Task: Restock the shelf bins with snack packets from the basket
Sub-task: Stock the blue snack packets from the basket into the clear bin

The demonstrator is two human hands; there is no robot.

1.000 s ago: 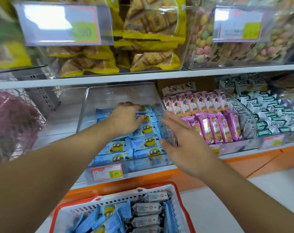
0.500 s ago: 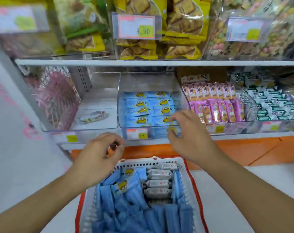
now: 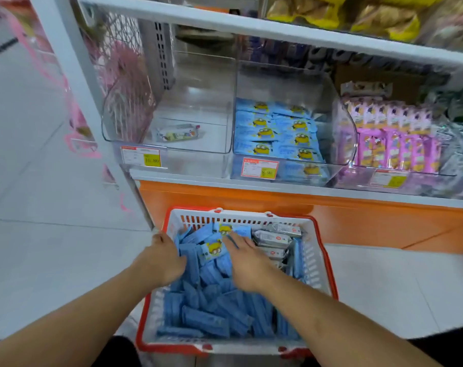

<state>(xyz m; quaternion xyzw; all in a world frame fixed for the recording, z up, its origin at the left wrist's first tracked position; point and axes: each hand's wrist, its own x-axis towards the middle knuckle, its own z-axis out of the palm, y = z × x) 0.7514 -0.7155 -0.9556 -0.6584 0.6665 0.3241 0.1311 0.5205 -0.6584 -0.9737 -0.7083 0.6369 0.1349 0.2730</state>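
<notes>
A white basket with a red rim (image 3: pixel 321 250) stands on the floor below the shelf, full of blue snack packets (image 3: pixel 211 308), with a few grey packets (image 3: pixel 271 238) at its far right. My left hand (image 3: pixel 162 260) reaches into the left side of the blue pile, its fingers buried among packets. My right hand (image 3: pixel 247 263) lies flat on the pile's middle, fingers straight. On the shelf, a clear bin (image 3: pixel 328 102) holds rows of the same blue packets (image 3: pixel 275 131).
Left of the blue bin, a clear bin (image 3: pixel 217 83) holds a single packet (image 3: pixel 178 132). To the right, a bin holds pink packets (image 3: pixel 394 139). An orange base panel (image 3: pixel 357 221) runs under the shelf. White floor tiles lie on both sides of the basket.
Both hands have left the shelf bin and dropped into the basket. My view has tilted down and left with them.
</notes>
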